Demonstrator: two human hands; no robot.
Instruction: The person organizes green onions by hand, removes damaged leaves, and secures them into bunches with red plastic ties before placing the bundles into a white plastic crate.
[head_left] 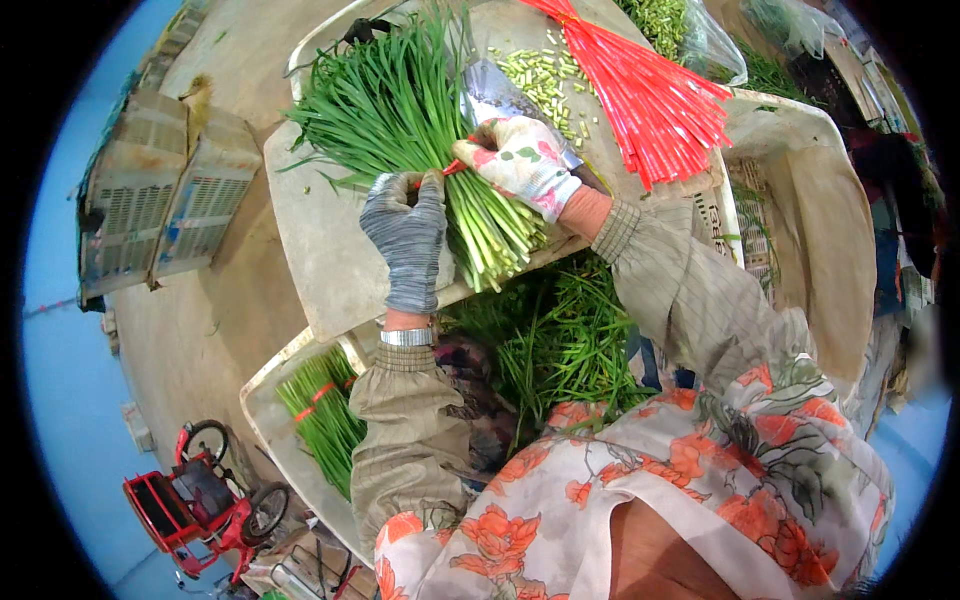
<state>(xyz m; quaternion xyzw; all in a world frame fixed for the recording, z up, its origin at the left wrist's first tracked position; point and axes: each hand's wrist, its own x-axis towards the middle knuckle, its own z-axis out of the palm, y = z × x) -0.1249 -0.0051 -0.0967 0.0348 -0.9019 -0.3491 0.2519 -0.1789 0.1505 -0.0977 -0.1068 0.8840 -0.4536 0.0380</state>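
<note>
A thick bundle of green garlic chives [385, 100] lies on a pale board [315, 240], pale stem ends toward me. A red tie [454, 167] runs across its stems. My left hand [405, 240], in a grey striped glove, pinches the tie at the bundle's left side. My right hand [525, 165], in a white floral glove, grips the tie from the right with fingers closed. Partly under my right hand lies a broad, shiny, flat thing [495, 90], perhaps a blade. Small cut stem pieces [545, 75] are scattered behind it.
A sheaf of red ties [640, 90] lies at the board's far right. Loose greens [570, 340] fill the space below the board. Tied chives [325, 410] sit in a white tub at lower left. Crates [160, 190] and a red tricycle [210, 500] stand further left.
</note>
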